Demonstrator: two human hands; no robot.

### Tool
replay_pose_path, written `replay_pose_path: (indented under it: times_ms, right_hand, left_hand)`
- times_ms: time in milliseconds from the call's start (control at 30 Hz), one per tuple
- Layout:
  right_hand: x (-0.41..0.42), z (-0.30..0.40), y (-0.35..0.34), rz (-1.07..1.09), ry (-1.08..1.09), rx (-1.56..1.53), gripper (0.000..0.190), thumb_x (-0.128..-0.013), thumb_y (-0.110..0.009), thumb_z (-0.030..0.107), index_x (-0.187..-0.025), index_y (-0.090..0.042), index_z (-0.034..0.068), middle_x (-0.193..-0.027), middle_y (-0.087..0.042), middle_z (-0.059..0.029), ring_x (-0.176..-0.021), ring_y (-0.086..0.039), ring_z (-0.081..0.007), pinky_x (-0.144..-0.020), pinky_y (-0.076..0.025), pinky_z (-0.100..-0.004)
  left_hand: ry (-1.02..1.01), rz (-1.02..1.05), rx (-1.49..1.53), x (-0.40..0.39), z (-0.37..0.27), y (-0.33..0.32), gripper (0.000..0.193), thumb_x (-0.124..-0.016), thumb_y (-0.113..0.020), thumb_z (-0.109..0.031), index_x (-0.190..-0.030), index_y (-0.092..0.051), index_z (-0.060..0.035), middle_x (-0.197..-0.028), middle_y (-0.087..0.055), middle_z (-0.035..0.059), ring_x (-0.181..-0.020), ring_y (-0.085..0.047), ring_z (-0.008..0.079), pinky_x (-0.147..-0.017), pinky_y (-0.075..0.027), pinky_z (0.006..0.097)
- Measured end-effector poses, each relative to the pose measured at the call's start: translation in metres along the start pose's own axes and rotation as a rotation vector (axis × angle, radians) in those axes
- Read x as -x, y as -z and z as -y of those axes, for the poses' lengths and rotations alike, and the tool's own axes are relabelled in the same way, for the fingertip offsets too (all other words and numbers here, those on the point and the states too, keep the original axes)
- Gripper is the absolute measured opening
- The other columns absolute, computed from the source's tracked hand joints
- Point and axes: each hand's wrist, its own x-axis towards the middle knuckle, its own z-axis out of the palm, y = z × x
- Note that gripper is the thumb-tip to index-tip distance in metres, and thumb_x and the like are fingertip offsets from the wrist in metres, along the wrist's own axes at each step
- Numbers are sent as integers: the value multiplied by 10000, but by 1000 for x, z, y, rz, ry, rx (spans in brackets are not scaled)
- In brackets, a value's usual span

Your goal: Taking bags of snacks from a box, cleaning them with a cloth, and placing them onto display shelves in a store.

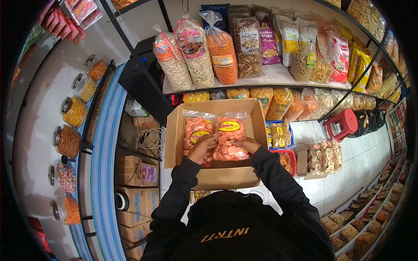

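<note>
An open cardboard box [222, 177] stands in front of me with two clear plastic bags of round pink-orange crackers in it. Each bag bears a yellow oval label. My left hand [203, 147] lies across the lower part of the left cracker bag [193, 126], its fingertips against the left side of the right cracker bag [230, 138]. At that bag's opposite side is my right hand [249, 145], with the thumb over its front. The right bag sits between both hands. The undersides of the bags and some fingers are hidden.
Behind the box runs a shelf [277, 73] of large snack bags. A black computer tower [147, 88] stands at its left end. Snack jars [67, 142] line the left. On the tiled floor at right are a red basket [293, 161], a red plastic stool [343, 124] and packed snacks [325, 156].
</note>
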Motion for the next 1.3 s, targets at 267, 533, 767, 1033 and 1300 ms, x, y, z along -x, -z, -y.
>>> replay_pose_path:
  times_ms: [267,533,767,1033,1300]
  right_hand:
    - [30,5,-1,77,75,-298,487,-795,-706,175,-1190,-506,-28,-1067,-630,-112,-909,-642,-164,-775,-529,-279]
    - [111,12,-66,69,398,-208,601,-783,-712,73,-1256,-358,-38,-1152,-555,-105,-1041,-561,-154,-890,-468,-298]
    - [132,3,-172,506,502,-63,900,-745,-725,10,-1426,-137,28,-1363,-371,-80,-1249,-374,-156,-1035,-318,-315]
    - [111,-17,-322,901,355,177,861,-769,-730,97,-1407,-160,9,-1378,-355,-121,-1269,-339,-184,-1052,-288,-331]
    - [101,-64,-469,1210,212,391,754,-814,-689,106,-1384,-206,1,-1342,-405,-129,-1232,-396,-192,-1037,-327,-347]
  left_hand:
    - [-30,56,304,15,1,5,293,-863,-615,-266,-1109,-530,-129,-1006,-592,10,-871,-580,142,-770,-488,310]
    - [-63,272,444,72,7,15,388,-919,-552,-271,-1242,-471,-71,-1153,-551,39,-1089,-526,152,-926,-445,333]
    - [-537,165,393,185,57,77,707,-824,-664,-183,-1365,-258,20,-1328,-431,110,-1242,-412,194,-1037,-353,352]
    - [-695,-267,415,321,145,163,747,-736,-709,-26,-1352,-289,12,-1293,-469,111,-1204,-454,192,-1023,-365,345]
    - [-859,-611,652,432,228,197,677,-786,-641,28,-1362,-288,-10,-1313,-453,100,-1192,-466,195,-1007,-382,340]
